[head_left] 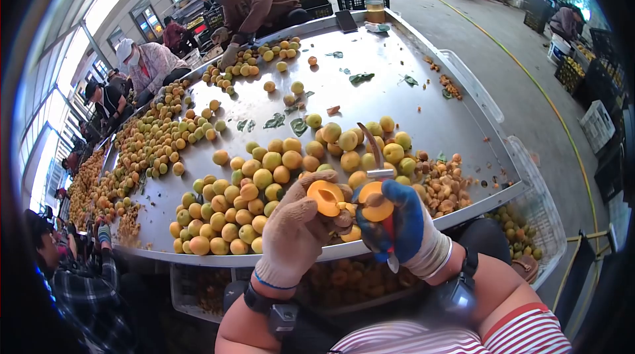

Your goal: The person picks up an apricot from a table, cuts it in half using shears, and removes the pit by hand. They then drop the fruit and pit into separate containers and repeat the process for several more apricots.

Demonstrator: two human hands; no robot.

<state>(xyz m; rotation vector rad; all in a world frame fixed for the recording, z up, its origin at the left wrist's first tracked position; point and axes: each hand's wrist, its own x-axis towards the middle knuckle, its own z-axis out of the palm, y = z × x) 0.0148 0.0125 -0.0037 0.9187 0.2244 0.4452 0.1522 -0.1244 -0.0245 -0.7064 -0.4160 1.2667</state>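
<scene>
My left hand (289, 235), in a beige knit glove, is closed around an apricot half (325, 198) with its cut face turned up. My right hand (411, 225), in a blue-coated glove, grips a knife (372, 145) whose curved blade points away from me. A second apricot half (375, 202) is held in that same hand, close beside the first. Whole apricots (268, 178) are heaped on the metal table (248, 135) just beyond my hands. To the right of them lies a pile of pits and scraps (444, 185).
Plastic crates with apricots stand under the table's front edge and at its right (522, 231). Leaves (362, 79), a phone (345, 21) and a blue-lidded jar (374, 3) are on the table. Co-workers sit along the left side, one (261, 0) across from me.
</scene>
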